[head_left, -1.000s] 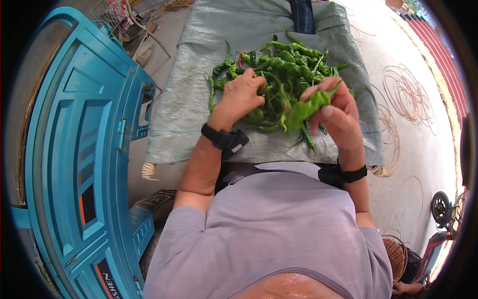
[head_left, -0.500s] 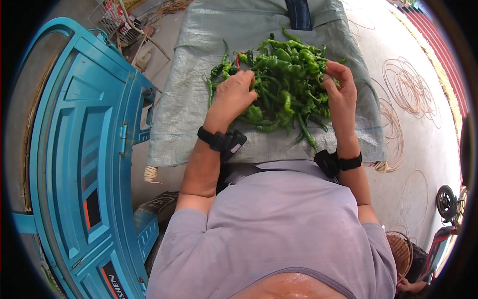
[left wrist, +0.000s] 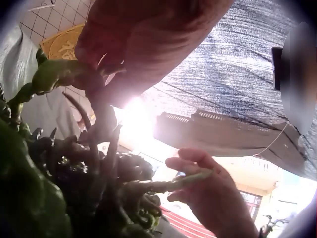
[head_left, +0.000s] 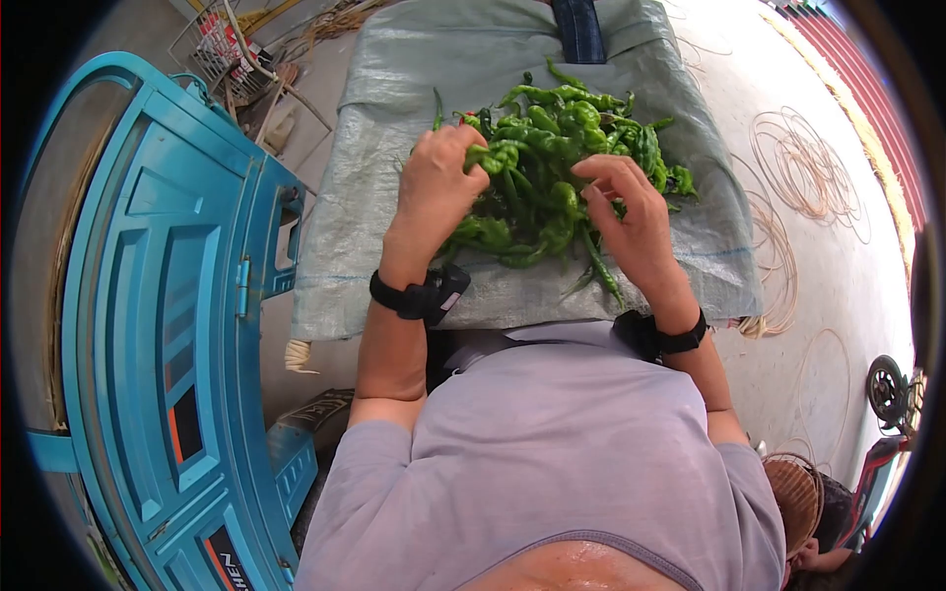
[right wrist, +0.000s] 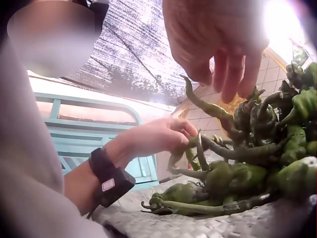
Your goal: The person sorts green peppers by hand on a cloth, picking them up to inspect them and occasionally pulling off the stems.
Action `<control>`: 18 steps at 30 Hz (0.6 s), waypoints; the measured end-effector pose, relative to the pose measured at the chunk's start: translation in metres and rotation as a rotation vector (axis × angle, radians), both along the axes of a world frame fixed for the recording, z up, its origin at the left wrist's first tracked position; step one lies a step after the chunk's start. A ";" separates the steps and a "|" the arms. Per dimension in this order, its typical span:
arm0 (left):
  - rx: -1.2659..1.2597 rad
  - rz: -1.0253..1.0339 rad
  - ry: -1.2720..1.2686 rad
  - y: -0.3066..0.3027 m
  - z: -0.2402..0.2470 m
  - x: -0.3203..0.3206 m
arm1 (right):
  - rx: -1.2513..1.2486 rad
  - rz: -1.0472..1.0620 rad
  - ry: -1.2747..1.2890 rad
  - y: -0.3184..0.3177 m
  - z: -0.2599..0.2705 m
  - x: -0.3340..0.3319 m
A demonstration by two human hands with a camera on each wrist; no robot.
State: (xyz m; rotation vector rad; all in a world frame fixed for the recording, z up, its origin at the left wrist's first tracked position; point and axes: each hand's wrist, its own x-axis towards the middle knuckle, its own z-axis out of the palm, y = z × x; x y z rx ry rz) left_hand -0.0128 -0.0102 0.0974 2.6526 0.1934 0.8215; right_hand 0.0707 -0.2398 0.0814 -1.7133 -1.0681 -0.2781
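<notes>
A heap of green chili peppers lies on a grey-green woven sheet in the head view. My left hand is at the heap's left edge, thumb and fingers pinching a green pepper, whose stem end reaches the fingers in the left wrist view. My right hand hovers over the front right of the heap. Its fingers bend loosely downward with nothing between them; in the right wrist view the fingertips hang just above a curved pepper. A bit of red pepper shows beside the left fingers.
A blue metal vehicle side stands close on the left. Coils of thin cane lie on the floor at right. Dark blue cloth rests at the sheet's far edge. A woven basket is at lower right.
My right hand carried a green pepper to the heap's right side, let it go, and came back leftward to the front. My left hand shifted slightly left.
</notes>
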 end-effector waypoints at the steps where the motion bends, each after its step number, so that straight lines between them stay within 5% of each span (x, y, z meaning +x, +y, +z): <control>1: -0.027 -0.010 -0.056 0.000 0.006 -0.001 | 0.004 -0.012 0.025 0.000 0.000 0.001; 3: -0.142 -0.014 -0.126 -0.007 0.016 -0.004 | 0.013 -0.035 0.074 0.000 -0.001 0.002; 6: -0.508 -0.118 0.109 -0.021 0.035 -0.014 | 0.096 -0.039 0.141 0.006 0.007 -0.006; 9: -0.468 -0.288 0.123 -0.026 0.025 -0.011 | 0.046 -0.016 0.144 0.010 0.005 -0.007; 12: -0.427 -0.314 0.171 -0.032 0.029 -0.011 | -0.176 -0.010 0.043 0.003 -0.008 0.005; 18: -0.430 -0.268 0.020 -0.021 0.014 -0.002 | -0.161 -0.158 0.050 0.002 -0.004 0.004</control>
